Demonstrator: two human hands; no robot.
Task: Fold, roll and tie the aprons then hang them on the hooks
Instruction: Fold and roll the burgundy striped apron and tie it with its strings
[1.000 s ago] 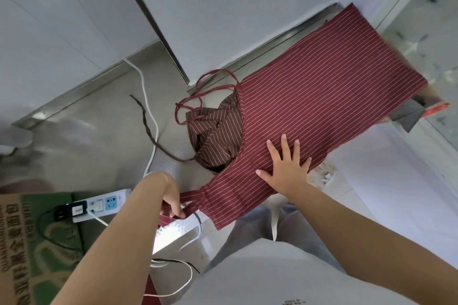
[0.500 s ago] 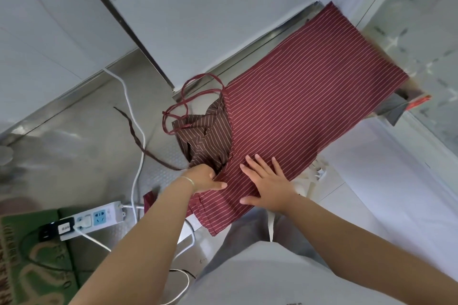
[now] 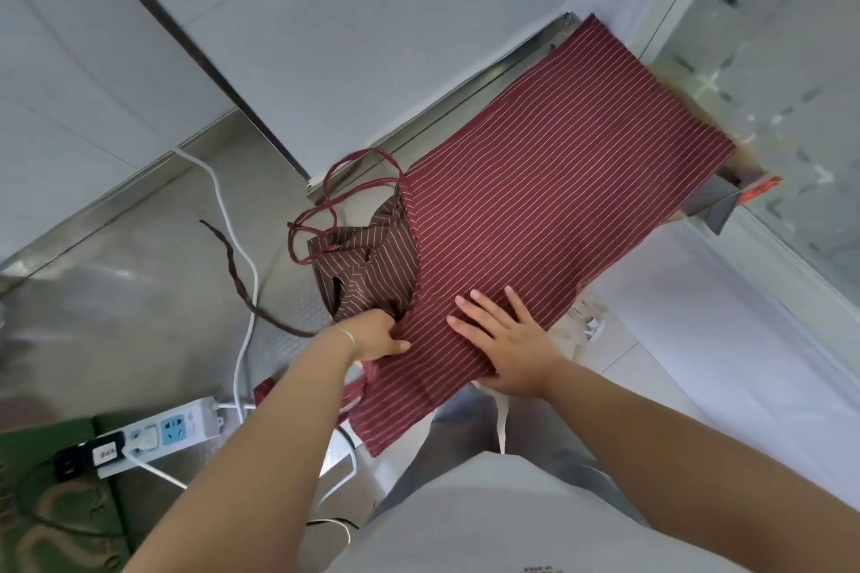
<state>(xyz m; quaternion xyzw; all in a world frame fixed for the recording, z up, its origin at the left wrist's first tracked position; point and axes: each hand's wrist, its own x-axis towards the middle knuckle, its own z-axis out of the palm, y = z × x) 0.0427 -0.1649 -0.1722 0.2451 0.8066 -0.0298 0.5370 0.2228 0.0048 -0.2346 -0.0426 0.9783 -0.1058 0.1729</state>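
Red striped apron (image 3: 549,209) lies flat; right hand (image 3: 505,340) presses it, fingers spread, left hand (image 3: 374,335) pinches its edge.

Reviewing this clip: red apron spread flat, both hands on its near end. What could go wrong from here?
1. The brown apron lies bunched against the red apron, where the left hand grips; it could get caught in the fold.
2. Loose red straps trail off the side and may tangle.
3. The right hand only presses flat, so the cloth may slip.
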